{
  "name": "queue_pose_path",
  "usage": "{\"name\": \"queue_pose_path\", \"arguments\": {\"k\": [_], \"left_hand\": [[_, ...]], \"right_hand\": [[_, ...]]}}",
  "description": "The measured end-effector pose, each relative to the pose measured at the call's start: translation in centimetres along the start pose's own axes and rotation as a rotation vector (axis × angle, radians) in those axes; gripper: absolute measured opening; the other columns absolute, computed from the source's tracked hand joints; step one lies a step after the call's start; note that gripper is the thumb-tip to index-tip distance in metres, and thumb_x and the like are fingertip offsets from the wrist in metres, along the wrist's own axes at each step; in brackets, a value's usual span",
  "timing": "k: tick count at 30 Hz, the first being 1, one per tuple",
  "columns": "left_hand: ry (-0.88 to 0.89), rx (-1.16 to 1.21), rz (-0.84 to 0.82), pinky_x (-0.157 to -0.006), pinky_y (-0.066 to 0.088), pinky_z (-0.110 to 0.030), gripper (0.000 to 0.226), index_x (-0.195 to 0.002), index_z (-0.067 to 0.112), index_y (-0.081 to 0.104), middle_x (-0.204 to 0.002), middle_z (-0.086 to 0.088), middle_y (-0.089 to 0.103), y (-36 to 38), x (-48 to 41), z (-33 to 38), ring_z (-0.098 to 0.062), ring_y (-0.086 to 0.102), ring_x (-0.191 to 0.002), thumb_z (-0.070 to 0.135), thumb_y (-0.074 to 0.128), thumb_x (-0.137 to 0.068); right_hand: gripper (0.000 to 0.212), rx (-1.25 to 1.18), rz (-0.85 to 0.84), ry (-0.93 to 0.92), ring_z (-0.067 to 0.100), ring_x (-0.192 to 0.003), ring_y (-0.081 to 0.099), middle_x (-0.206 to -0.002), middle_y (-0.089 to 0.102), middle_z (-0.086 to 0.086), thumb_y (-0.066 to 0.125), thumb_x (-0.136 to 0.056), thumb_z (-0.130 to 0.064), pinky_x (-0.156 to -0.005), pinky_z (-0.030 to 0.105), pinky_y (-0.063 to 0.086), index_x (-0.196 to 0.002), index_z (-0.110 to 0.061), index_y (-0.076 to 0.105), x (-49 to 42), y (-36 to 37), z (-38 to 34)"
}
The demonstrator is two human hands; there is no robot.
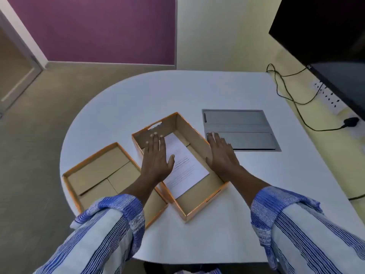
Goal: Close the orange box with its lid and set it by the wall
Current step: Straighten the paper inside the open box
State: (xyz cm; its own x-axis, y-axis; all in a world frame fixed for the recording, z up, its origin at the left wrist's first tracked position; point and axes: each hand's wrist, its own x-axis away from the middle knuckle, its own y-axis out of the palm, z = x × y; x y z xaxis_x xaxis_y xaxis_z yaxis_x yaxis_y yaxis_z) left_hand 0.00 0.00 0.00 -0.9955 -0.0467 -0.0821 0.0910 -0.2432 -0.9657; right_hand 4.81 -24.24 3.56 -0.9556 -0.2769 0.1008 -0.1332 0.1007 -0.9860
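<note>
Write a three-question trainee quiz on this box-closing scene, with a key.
1. True or false: the lid is already on the orange box.
2. What lies inside the orange box? A) a sheet of printed paper B) a pair of shoes C) nothing
3. Fill in: the lid lies upside down on the table, to the box's ____ as the person sees it.

Key
1. False. The box stands open and the lid sits apart beside it.
2. A. A white sheet of paper lies on the box floor.
3. Left. Both the left hand and the right hand are open and flat, holding nothing.
</note>
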Motion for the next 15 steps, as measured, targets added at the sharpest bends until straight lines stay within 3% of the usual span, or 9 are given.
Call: {"name": "queue_pose_path", "arguments": {"k": [3, 5, 8, 10, 11, 12, 13, 15], "left_hand": [[-0.054, 0.016, 0.002, -0.126, 0.012, -0.051, 0.086, -0.159, -0.002, 0.014, -0.167, -0.026, 0.007, 0.8, 1.4, -0.5, -0.039, 0.005, -0.156, 0.046, 0.045, -0.095], [-0.105, 0.031, -0.015, -0.126, 0.015, -0.051, 0.090, -0.160, -0.001, 0.013, -0.167, -0.027, 0.008, 1.8, 2.7, -0.6, -0.041, 0.008, -0.156, 0.043, 0.054, -0.093], [-0.302, 0.190, -0.060, -0.121, 0.031, -0.051, 0.096, -0.161, 0.004, 0.002, -0.170, -0.020, 0.001, 2.6, 3.9, -0.3, -0.039, 0.013, -0.155, 0.040, 0.059, -0.092], [-0.406, 0.317, -0.069, -0.096, 0.056, -0.044, 0.096, -0.161, 0.009, -0.003, -0.171, -0.010, -0.008, 2.6, 4.4, 0.4, -0.037, 0.039, -0.144, 0.034, 0.060, -0.094], [-0.438, 0.355, -0.065, -0.075, 0.059, -0.035, 0.094, -0.161, 0.011, -0.004, -0.171, -0.008, -0.010, 2.5, 4.5, 0.7, -0.034, 0.056, -0.127, 0.029, 0.060, -0.094], [-0.469, 0.385, -0.062, -0.058, 0.052, -0.027, 0.093, -0.161, 0.012, -0.006, -0.171, -0.009, -0.009, 2.5, 4.4, 1.0, -0.030, 0.065, -0.103, 0.023, 0.058, -0.095], [-0.516, 0.430, -0.070, -0.050, 0.043, -0.024, 0.092, -0.161, 0.014, -0.009, -0.171, -0.014, 0.000, 2.5, 4.2, 1.3, -0.025, 0.065, -0.084, 0.018, 0.056, -0.095], [-0.623, 0.535, -0.098, -0.049, 0.042, -0.025, 0.095, -0.160, 0.019, -0.015, -0.152, -0.024, 0.042, 2.5, 3.8, 1.3, -0.021, 0.062, -0.074, 0.009, 0.053, -0.094]], "right_hand": [[0.094, -0.018, -0.071, 0.072, 0.039, -0.144, 0.034, -0.167, 0.008, 0.013, 0.063, -0.091, -0.032, -0.112, 0.048, 0.036, -0.159, -0.017, 0.001, 0.9, 1.2, 0.3], [0.091, -0.008, -0.130, 0.145, 0.037, -0.129, 0.051, -0.167, 0.008, 0.013, 0.061, -0.092, -0.024, -0.098, 0.043, 0.046, -0.159, -0.018, 0.001, 1.7, 1.8, 0.5], [0.083, -0.035, -0.121, 0.230, 0.035, -0.111, 0.061, -0.152, 0.039, 0.014, 0.053, -0.091, -0.010, -0.085, 0.039, 0.047, -0.159, -0.017, 0.005, 2.5, 2.3, 1.2], [0.078, -0.031, -0.104, 0.248, 0.034, -0.107, 0.061, -0.131, 0.056, 0.014, 0.047, -0.092, -0.006, -0.083, 0.039, 0.046, -0.158, -0.017, 0.008, 2.7, 2.7, 1.8], [0.075, -0.027, -0.106, 0.247, 0.033, -0.106, 0.061, -0.125, 0.058, 0.014, 0.045, -0.093, -0.007, -0.083, 0.039, 0.046, -0.158, -0.017, 0.009, 2.8, 2.8, 2.0], [0.072, -0.025, -0.109, 0.244, 0.033, -0.105, 0.061, -0.122, 0.059, 0.013, 0.042, -0.095, -0.008, -0.082, 0.038, 0.046, -0.159, -0.019, 0.009, 2.9, 2.9, 2.3], [0.070, -0.023, -0.117, 0.241, 0.033, -0.104, 0.061, -0.121, 0.060, 0.013, 0.040, -0.097, -0.010, -0.081, 0.038, 0.045, -0.159, -0.020, 0.010, 2.9, 2.8, 2.5], [0.067, -0.036, -0.129, 0.244, 0.033, -0.105, 0.061, -0.121, 0.061, 0.012, 0.038, -0.097, -0.011, -0.081, 0.038, 0.044, -0.158, -0.023, 0.014, 2.9, 2.6, 2.7]]}}
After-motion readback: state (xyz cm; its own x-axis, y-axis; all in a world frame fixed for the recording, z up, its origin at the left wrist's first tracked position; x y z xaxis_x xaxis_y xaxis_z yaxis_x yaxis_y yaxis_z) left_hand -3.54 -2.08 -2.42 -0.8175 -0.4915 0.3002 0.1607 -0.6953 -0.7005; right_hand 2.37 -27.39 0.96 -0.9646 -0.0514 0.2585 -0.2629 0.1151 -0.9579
